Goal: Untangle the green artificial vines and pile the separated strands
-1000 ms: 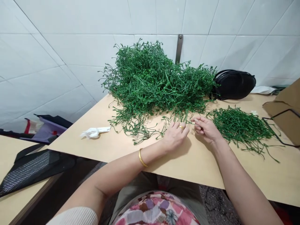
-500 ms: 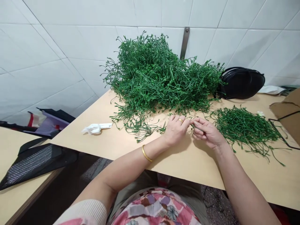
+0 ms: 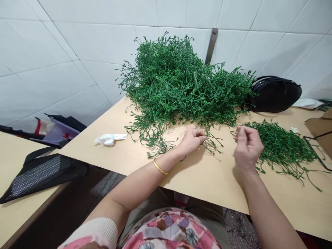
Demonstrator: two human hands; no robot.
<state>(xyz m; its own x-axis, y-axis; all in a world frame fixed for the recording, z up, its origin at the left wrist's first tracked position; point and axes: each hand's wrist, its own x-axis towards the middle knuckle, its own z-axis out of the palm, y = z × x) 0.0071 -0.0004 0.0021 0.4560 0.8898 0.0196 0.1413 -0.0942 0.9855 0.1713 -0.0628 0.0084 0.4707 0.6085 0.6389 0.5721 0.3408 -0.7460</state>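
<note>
My left hand (image 3: 193,141) is closed on a small bunch of thin green plastic stems (image 3: 213,143) with budded tips, which stick out to the right of its fingers just above the table. To its right, my right hand (image 3: 248,147) is closed with thumb and fingertips pinched together. A thin green strand shows beside those fingertips, but whether it is held I cannot tell. Behind both hands rises a large tangled heap of the same green stems (image 3: 178,83). A smaller, flatter pile of stems (image 3: 282,147) lies just right of my right hand.
A crumpled white tissue (image 3: 107,139) lies on the pale table (image 3: 207,183) at the left. At the back right stands a black bag (image 3: 276,94), with a brown cardboard box (image 3: 320,128) at the right edge. A black mesh bag (image 3: 38,176) rests on another table.
My hands, which were together over the stems, have come apart. The right hand has moved right, towards the smaller pile. Stems now show at my left fingers. The view has shifted slightly.
</note>
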